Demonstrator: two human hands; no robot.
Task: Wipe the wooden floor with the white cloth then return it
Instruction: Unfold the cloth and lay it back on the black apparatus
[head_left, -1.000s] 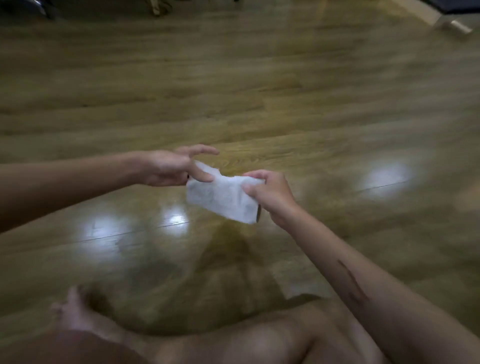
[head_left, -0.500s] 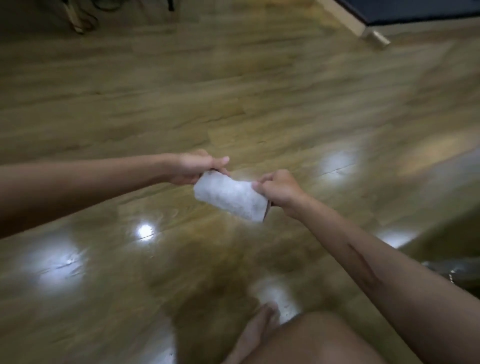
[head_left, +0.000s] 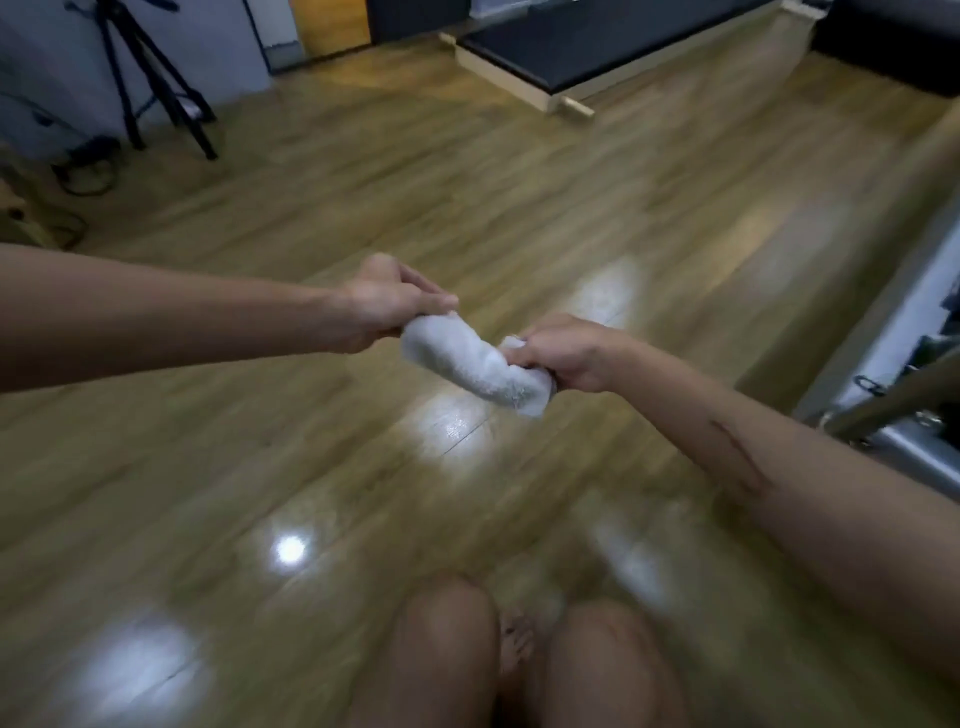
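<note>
The white cloth (head_left: 475, 364) is bunched into a thick roll and held in the air above the wooden floor (head_left: 519, 208), stretched between both hands. My left hand (head_left: 392, 301) grips its upper left end with curled fingers. My right hand (head_left: 563, 353) grips its lower right end, and a corner of cloth pokes out by the thumb. Bright ceiling-light reflections shine on the glossy planks below the cloth.
My bare knees (head_left: 441, 639) and a foot show at the bottom middle. A black tripod (head_left: 156, 88) and cables stand at the far left by the wall. A low dark platform (head_left: 597, 47) lies at the back. A grey metal frame (head_left: 909, 374) stands at the right edge.
The cloth went from a flat sheet to a tight roll between my hands. The view lifted and turned, bringing the tripod, platform and metal frame into sight; my legs now sit lower middle.
</note>
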